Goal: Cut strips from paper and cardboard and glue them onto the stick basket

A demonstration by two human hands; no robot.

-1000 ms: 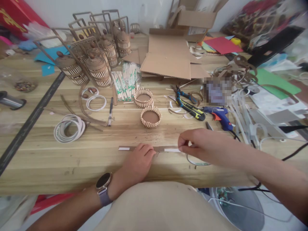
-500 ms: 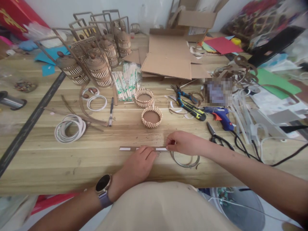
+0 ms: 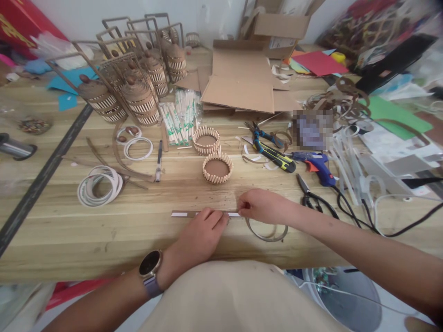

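A thin brown strip [image 3: 185,214] with white tape on it lies flat on the wooden table [image 3: 104,230] near the front edge. My left hand [image 3: 200,235], with a watch on its wrist, presses its fingers down on the strip's middle. My right hand [image 3: 261,206] pinches the strip's right end, where the white tape [image 3: 234,214] shows. A curled loop of brown strip [image 3: 268,230] lies just below my right hand.
Two small round stick baskets [image 3: 217,168] stand behind the strip. Tape rings [image 3: 98,185], a pen [image 3: 158,161], a utility knife [image 3: 273,157], a blue glue gun [image 3: 316,163], scissors [image 3: 309,196] and cables lie around. Finished lanterns [image 3: 138,97] and flat cardboard [image 3: 242,87] sit further back.
My right hand has slid left along the strip toward my left hand, its pinch moving with it. The curled loop came into view. My left hand stayed pressing in place.
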